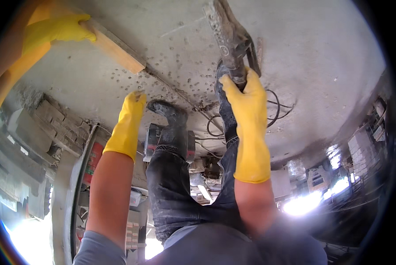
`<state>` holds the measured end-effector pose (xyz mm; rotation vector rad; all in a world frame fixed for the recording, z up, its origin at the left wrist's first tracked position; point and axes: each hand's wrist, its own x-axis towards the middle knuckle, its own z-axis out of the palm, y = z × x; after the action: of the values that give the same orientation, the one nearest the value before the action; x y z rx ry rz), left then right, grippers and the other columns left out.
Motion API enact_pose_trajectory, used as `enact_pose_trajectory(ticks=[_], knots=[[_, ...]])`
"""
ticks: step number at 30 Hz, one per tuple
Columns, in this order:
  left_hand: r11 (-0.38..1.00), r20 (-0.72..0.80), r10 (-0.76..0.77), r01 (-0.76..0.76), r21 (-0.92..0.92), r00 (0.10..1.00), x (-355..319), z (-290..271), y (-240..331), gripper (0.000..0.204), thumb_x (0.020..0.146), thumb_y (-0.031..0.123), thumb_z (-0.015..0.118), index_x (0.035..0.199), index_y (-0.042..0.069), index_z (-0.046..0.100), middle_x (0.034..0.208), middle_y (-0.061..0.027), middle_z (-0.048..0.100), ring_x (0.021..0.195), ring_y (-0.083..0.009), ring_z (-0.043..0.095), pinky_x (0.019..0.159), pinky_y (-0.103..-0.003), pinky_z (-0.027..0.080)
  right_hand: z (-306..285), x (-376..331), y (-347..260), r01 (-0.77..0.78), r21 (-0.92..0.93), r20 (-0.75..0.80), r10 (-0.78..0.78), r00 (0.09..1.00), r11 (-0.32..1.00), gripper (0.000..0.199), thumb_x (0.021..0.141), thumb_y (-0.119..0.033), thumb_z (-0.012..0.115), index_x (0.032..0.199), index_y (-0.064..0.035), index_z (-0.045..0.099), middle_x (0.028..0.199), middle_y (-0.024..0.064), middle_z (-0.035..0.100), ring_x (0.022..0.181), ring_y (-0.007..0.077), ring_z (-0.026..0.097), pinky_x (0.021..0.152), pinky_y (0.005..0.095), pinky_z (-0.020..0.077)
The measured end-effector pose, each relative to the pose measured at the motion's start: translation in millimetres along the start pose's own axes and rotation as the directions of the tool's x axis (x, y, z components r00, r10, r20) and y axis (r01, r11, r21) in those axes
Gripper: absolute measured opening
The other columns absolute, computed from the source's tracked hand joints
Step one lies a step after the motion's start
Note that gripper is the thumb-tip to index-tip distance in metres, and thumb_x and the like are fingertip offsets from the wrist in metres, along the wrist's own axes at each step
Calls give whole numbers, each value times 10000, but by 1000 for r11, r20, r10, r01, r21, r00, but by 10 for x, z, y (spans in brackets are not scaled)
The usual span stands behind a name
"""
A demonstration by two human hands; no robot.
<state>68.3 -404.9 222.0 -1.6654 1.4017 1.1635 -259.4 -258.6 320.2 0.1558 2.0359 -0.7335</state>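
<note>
My right hand (249,99), in a yellow rubber glove, grips the lower end of a dusty grey power tool (228,39). The tool slants up toward the top edge, with a dark loop along its right side. My left hand (132,106), gloved the same way, hangs to the left above the pitted floor, fingers curled in and nothing showing in them. Beyond it, at upper left, a co-worker's yellow-gloved hand (59,33) rests on a wooden board (118,51). Whatever lies on the board's far side is hidden.
Black cable (275,106) loops over the grey floor (313,57) right of my legs. A thin rod or cord (167,86) runs from the board toward my boots (169,112). Grey blocks (56,119) are stacked at left. A grey and red case (151,141) stands beside my leg.
</note>
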Motion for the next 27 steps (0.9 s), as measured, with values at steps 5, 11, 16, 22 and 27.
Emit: enact_pose_trajectory(ticks=[5,11,16,22,27], knots=[[1000,-101,24,-25,-12,995,746,254,-239,564,1053,459,683,1434,43,699,1309,-180,781,1215,-298,735,1060,-416,548,-70,-25,-181,14,-27,-16,-15,1000,1000,481,955,-164,843,1386,-11,694,1092,59,783,851,90,684,793,276,558],[998,-123,-25,32,49,992,1023,541,-64,572,1025,496,724,1363,35,734,1207,-155,806,1107,-269,760,1002,-406,570,-74,-3,-119,10,-32,-23,-11,1000,999,462,957,-131,840,1376,1,698,1088,57,781,789,62,673,750,245,553],[987,-164,-159,154,-44,974,1347,827,-281,497,989,453,814,1135,-16,741,974,-136,787,794,-204,754,762,-354,609,-48,4,-110,19,73,-5,-18,1000,997,456,971,-88,826,1389,21,681,1110,55,777,834,60,677,748,237,548],[954,-170,-237,196,-227,957,1463,1045,-304,461,962,424,863,1093,0,738,927,-131,772,734,-187,736,679,-334,595,-26,-1,-119,-8,74,21,7,1000,997,453,975,-77,824,1390,27,677,1167,63,774,935,70,690,819,241,552],[983,-299,-156,118,-144,941,1230,965,-1,537,918,471,857,1075,-28,739,936,-163,783,883,-313,740,858,-439,569,-4,21,-78,36,27,5,-37,999,999,457,974,-79,826,1393,29,677,1205,75,776,1045,94,695,940,260,545]])
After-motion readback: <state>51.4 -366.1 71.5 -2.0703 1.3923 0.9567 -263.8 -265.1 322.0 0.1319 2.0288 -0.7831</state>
